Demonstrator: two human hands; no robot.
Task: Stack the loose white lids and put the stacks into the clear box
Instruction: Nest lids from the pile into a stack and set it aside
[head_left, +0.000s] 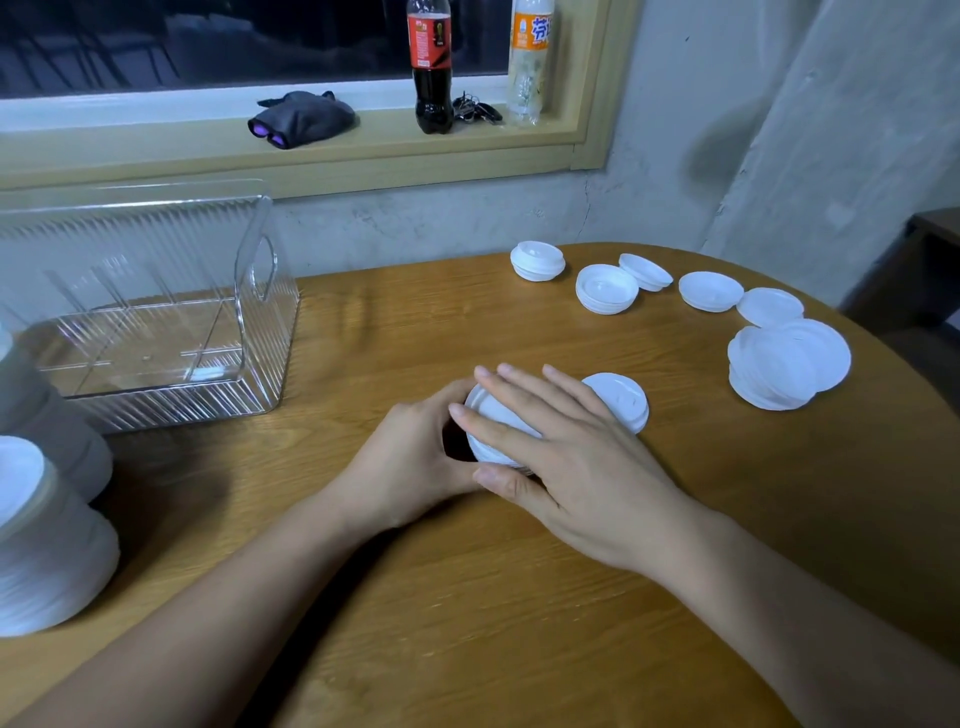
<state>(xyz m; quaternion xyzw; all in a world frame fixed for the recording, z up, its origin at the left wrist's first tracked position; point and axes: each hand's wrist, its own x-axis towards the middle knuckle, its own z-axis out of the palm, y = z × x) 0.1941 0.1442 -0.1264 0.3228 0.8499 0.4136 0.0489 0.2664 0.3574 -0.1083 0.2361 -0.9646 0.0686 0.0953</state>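
Observation:
A short stack of white lids (491, 415) sits on the wooden table (467, 597) at the centre. My left hand (410, 462) curls round its left side. My right hand (561, 452) lies flat over its top with straight fingers, thumb against the near edge. Another white lid (621, 397) rests just right of the stack, partly under my right hand. Loose lids lie at the far right: a small stack (537, 260), a pair (608, 288), single lids (710, 291) and a fanned pile (784, 366). The clear ribbed box (156, 312) stands at the left with nothing in it.
Tall stacks of white lids (47, 535) stand at the table's left edge. On the window sill behind are a cola bottle (431, 67), an orange-label bottle (530, 62), keys (475, 110) and a dark pouch (301, 119). The table's curved edge runs at the right.

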